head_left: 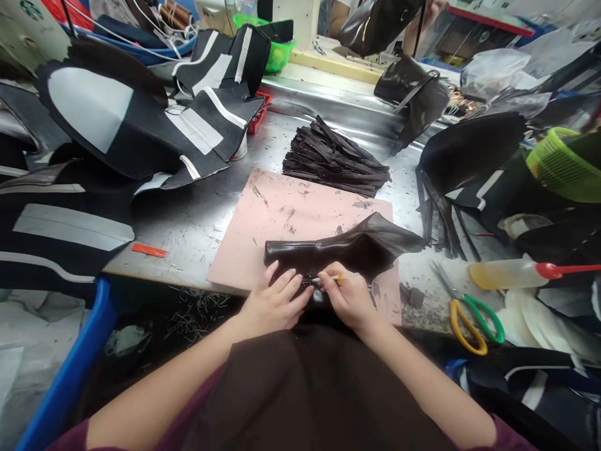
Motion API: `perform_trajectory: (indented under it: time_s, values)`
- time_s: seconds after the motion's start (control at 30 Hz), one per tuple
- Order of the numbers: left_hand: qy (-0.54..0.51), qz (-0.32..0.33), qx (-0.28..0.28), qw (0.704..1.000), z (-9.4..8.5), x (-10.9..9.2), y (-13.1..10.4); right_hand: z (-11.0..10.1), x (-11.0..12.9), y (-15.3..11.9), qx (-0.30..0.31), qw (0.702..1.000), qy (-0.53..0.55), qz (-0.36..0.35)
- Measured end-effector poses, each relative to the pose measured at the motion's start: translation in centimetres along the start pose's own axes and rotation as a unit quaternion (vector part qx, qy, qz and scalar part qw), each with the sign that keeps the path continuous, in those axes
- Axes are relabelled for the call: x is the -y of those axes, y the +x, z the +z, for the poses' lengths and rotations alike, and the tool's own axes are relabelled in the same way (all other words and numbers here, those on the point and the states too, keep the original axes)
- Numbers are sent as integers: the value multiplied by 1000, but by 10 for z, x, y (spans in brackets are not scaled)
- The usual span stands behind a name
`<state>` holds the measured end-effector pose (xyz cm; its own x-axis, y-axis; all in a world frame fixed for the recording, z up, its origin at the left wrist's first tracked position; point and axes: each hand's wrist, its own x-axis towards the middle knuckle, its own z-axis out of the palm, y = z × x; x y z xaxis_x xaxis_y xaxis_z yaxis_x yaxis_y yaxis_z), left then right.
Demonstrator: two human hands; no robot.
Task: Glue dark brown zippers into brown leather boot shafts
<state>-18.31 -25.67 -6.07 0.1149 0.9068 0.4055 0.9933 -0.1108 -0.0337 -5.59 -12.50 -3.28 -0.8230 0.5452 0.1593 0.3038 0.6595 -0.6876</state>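
Observation:
A dark brown, shiny leather piece [347,244] lies folded across the pink board [235,241], its left end a flat, straight-edged strip. My left hand [277,297] rests on the near edge of the leather, fingers stretched out and pressing it down. In the closed fingers of my right hand [350,297] is a thin white-and-yellow pen [337,277]. Its tip points left and meets the leather beside my left fingertips, where small pale marks or stitches show. The near edge of the leather hangs toward my lap, partly hidden by my hands.
Behind the board lies a pile of dark strips [333,160]. Scissors [469,316] and a glue bottle [509,274] are at the right. Black panels with white patches [75,222] crowd the left, above a blue bin [94,338]. Another person's hand [429,9] shows at the far side.

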Motion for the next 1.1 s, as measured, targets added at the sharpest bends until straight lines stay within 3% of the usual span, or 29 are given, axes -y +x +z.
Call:
perform_trajectory:
  time_s: [1.1]
  values:
    - [-1, 4, -1, 1000, 1, 0, -1, 0, -1, -1, -2, 1000, 10, -12]
